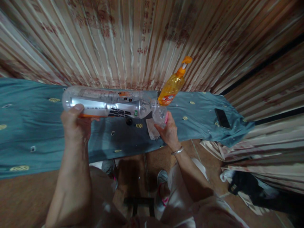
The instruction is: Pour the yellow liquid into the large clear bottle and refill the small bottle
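My left hand (76, 123) is wrapped around the base end of a large clear plastic bottle (106, 104) with a silver label, held sideways above the cloth-covered table. In my right hand (169, 130) is a small clear plastic container (158, 114) with a pink end. The big bottle's neck meets this container; whether it goes inside or only touches cannot be made out. Just behind them stands an orange pump bottle (171, 88), partly filled with yellow-orange liquid. Below the bottles lie a small dark round object (129, 122) and a pale folded cloth or tissue (152, 129).
A green patterned cloth (42, 126) covers the long narrow table. Toward its right end lies a black phone (222, 118). Pleated curtains (128, 41) hang behind and to the right. A dark stool (139, 201) is on the brown floor, with dark fabric (247, 183) at the right.
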The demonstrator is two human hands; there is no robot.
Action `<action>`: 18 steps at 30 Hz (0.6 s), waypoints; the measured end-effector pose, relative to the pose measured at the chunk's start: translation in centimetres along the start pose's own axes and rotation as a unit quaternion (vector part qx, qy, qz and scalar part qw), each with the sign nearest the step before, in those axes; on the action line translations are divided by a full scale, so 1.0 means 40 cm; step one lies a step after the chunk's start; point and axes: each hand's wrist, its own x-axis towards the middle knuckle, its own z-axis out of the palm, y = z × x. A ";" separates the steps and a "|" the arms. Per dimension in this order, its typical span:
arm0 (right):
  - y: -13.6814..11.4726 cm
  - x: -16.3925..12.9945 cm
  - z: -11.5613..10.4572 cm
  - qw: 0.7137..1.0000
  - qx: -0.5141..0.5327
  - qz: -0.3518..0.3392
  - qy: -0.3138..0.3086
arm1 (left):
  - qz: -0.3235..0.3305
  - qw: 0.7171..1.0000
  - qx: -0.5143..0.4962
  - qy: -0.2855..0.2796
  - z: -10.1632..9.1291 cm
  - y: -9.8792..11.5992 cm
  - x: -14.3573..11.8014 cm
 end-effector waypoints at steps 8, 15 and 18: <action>0.006 -0.006 0.006 1.000 -0.009 -0.007 0.013 | -0.008 1.000 -0.005 0.006 0.002 0.003 0.000; -0.008 0.004 -0.007 1.000 0.020 0.014 -0.018 | -0.006 1.000 0.001 0.000 0.001 0.003 -0.001; -0.007 0.004 -0.006 1.000 0.018 0.019 -0.015 | -0.002 1.000 0.009 -0.005 0.000 0.002 -0.002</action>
